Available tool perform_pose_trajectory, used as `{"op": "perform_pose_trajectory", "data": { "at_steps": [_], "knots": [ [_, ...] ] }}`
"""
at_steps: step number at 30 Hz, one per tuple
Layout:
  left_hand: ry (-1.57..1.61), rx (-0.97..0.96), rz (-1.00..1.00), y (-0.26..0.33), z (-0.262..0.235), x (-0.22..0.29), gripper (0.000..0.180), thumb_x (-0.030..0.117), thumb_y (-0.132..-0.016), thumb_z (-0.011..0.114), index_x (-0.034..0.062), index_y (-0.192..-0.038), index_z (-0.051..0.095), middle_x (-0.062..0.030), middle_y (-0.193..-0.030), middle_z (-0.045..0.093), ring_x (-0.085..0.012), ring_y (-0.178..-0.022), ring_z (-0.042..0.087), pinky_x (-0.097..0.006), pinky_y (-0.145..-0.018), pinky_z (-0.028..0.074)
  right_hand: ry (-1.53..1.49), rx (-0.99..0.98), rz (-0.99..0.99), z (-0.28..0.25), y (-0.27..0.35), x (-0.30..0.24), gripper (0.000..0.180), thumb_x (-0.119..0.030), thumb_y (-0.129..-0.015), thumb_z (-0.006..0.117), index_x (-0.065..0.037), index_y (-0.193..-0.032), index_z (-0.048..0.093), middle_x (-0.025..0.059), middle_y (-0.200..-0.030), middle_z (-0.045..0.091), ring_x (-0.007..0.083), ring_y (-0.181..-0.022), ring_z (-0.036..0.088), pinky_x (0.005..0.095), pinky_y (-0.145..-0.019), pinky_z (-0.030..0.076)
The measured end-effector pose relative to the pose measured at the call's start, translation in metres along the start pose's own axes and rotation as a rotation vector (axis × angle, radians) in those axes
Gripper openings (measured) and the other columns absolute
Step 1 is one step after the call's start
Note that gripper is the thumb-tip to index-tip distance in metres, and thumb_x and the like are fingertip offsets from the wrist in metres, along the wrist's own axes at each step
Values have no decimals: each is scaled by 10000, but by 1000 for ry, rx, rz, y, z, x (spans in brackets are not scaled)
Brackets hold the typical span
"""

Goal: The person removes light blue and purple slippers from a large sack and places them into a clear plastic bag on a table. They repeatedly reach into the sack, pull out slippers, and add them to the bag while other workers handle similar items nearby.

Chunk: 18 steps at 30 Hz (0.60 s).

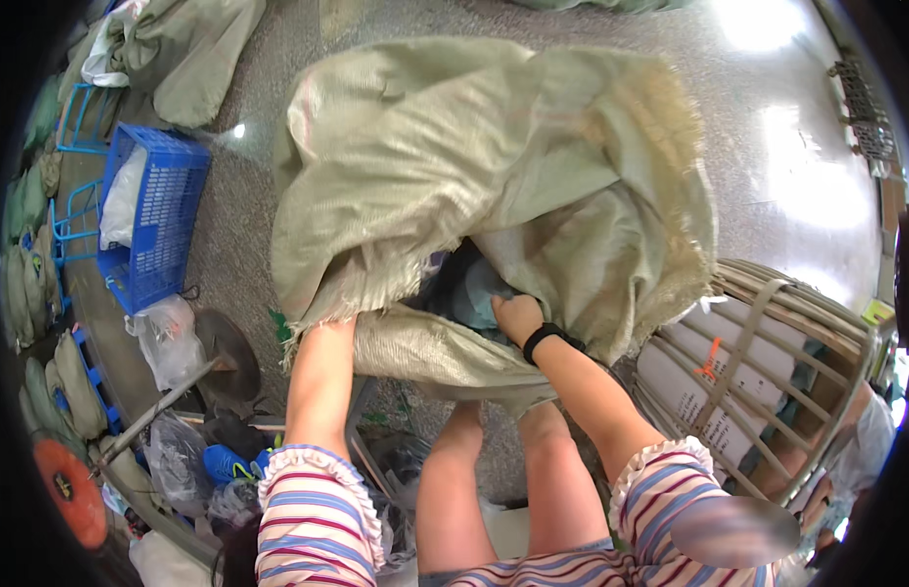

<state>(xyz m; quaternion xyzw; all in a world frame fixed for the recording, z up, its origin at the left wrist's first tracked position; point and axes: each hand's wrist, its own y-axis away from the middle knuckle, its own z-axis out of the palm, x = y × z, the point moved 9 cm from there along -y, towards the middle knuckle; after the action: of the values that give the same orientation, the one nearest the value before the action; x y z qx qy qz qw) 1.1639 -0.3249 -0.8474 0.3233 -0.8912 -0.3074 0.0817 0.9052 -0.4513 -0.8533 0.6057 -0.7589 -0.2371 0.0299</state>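
Observation:
A large olive-beige woven sack with frayed edges lies in front of my knees, its mouth gaping toward me. My left forearm reaches under the sack's near left edge, and the fabric hides that hand. At the opening, my right hand is closed, with a black band on its wrist. Its fingers pinch a smooth grey-blue thing, perhaps plastic, just inside the mouth. Dark contents show behind it, too shaded to make out.
A blue plastic crate with white bags stands at the left. Below it are a clear plastic bag and a round-based metal stand. A slatted basket holding white packages is close on my right. More sacks lie at the far left.

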Motion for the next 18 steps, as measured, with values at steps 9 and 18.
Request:
{"op": "perform_pose_trajectory", "data": {
  "at_steps": [9,18],
  "knots": [
    [144,4,111,187,-169,12,240,188,-718,572,113,-944,537,-151,-965,539,-270,-921,530,-440,-799,384,-254,20,181,-201,126,32,376,-159,-685,607,-101,-1038,490,158,-675,620,349,-677,617,454,-620,462],
    [976,593,51,486,-473,-44,195,68,-733,561,47,-594,425,15,-509,356,-60,-529,337,-258,-475,291,-1230,770,144,-472,284,43,394,128,-682,442,-39,-1030,525,53,-842,561,179,-615,581,255,-541,452]
  ]
}}
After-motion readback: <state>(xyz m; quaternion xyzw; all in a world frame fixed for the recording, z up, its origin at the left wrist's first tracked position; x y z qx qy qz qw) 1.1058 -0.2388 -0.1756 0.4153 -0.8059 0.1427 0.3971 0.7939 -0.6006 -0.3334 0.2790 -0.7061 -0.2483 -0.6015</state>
